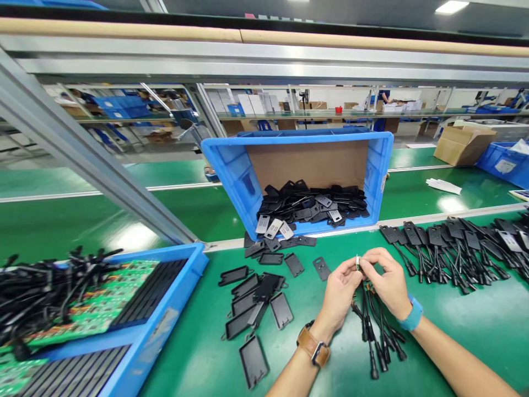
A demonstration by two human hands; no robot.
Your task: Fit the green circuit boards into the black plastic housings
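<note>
My left hand [341, 291] and my right hand [386, 278] come together over the green bench, both with fingers closed in a pinch. Between the fingertips a small pale-edged piece [357, 262] shows, seen nearly edge-on; it looks like a small circuit board. Black cables [376, 336] with round plug ends lie just below the hands, with bits of coloured wire near my right fingers. My fingers hide where the cables begin. A flat black cover [321, 268] rests left of my fingertips. Further left are several open black housings [253, 361], some overlapping.
A blue crate [219, 171], tipped toward me, holds many black covers. At left stands a blue tray [165, 325] with green circuit boards, cables and black parts. Cabled black units [436, 237] lie in a row at right. A metal post [103, 154] slants at left.
</note>
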